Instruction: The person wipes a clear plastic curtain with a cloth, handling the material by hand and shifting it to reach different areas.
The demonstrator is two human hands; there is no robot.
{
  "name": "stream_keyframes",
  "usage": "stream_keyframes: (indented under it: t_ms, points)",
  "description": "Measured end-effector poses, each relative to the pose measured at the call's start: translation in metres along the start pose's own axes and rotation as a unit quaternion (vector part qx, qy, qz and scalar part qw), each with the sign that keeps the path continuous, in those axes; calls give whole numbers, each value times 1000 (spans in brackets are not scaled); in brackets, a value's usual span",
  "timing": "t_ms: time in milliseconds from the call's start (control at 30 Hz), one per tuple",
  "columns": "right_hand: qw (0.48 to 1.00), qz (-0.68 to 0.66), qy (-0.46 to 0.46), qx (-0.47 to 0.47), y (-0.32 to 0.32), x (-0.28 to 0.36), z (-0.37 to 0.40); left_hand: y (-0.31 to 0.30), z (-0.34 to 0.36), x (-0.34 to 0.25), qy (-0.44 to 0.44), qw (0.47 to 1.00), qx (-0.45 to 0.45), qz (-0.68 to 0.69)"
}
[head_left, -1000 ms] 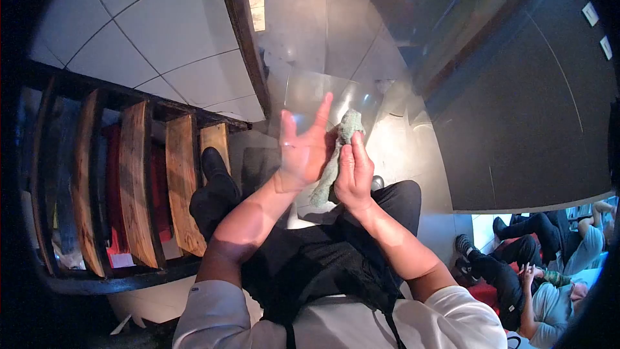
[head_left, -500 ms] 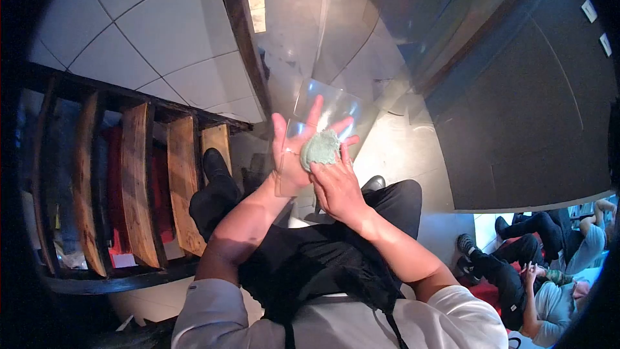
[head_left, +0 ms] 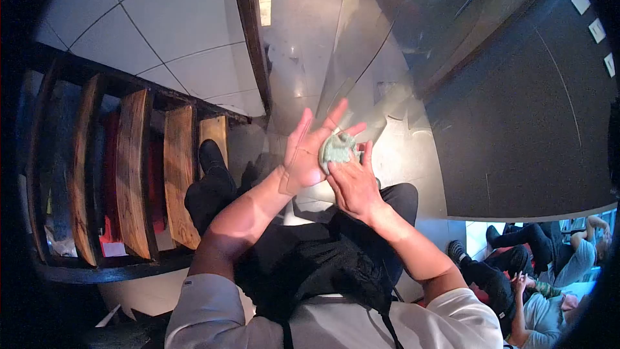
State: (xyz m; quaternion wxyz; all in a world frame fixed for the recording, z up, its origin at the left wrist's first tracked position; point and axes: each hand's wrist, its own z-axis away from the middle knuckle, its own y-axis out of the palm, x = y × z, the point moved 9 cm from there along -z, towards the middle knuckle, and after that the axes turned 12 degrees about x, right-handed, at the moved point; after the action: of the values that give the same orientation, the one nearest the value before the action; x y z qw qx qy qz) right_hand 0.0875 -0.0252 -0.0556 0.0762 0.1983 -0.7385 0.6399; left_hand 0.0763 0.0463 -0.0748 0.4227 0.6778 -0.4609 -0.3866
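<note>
A thin clear sheet (head_left: 289, 179) lies over my left hand (head_left: 311, 150), whose fingers are spread beneath it; only parts of its edges show. My right hand (head_left: 354, 184) has its fingers on a crumpled pale green cloth (head_left: 337, 148) and presses it against the sheet, over the left palm. The right fingertips are partly hidden by the cloth.
Wooden steps (head_left: 135, 174) with dark frames stand on the left, and one of my shoes (head_left: 210, 155) is beside them. A large dark panel (head_left: 510, 136) curves along the right. People (head_left: 542, 310) sit at the lower right.
Both hands and the green cloth have shifted slightly right in view. The clear sheet has tilted, so its face shows less, and the cloth looks more bunched.
</note>
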Motion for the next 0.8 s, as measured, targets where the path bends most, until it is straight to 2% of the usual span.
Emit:
stream_keyframes:
  t_ms: [33,67,167,233,300,333,400,467,567,700,800]
  points:
    - [1000,-7,19,3,3,-2,1,-6,0,8,-13,1000,-26,-3]
    - [1000,-3,19,13,2,-1,-8,-10,0,17,-31,999,-14,-37]
    - [999,-8,-11,-36,-22,20,-27,-23,-1,21,-10,989,-37,-140]
    - [999,-24,-10,-24,-20,21,-21,-17,0,15,-8,992,-29,-125]
    - [1000,-26,2,11,-7,13,-2,9,0,6,-13,1000,0,-17]
    - [1000,-19,-2,23,-7,12,4,8,-2,-2,-4,999,25,-28]
    - [1000,-4,17,8,2,7,16,3,-6,-2,-5,1000,18,-26]
    - [999,-3,27,-31,-1,6,19,7,-11,1,-8,999,1,-42]
    - [994,-34,29,-102,-20,13,18,33,-16,5,35,995,8,-91]
    - [979,-86,22,-182,-35,21,35,69,-11,16,108,982,58,-146]
    - [962,-124,-6,-242,-44,29,50,85,-4,33,108,952,44,-284]
